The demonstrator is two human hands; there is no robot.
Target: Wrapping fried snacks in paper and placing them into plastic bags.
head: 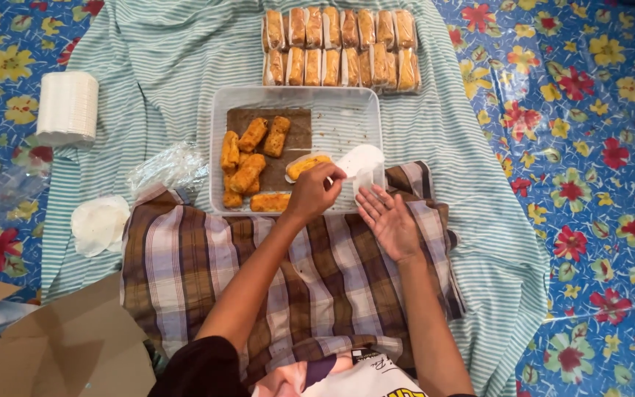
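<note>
A clear plastic tray lies on a striped cloth and holds several fried golden rolls on brown paper. My left hand rests at the tray's near edge, its fingers pinching a thin white wrapper beside one roll lying on a wrapper. Just to the right, my right hand lies flat and open on the checked cloth over my lap, its fingertips touching the wrapper's lower part.
Two rows of wrapped rolls sit beyond the tray. A stack of white wrappers and a loose pile lie left, with clear plastic bags. Cardboard lies at bottom left. A flowered mat surrounds everything.
</note>
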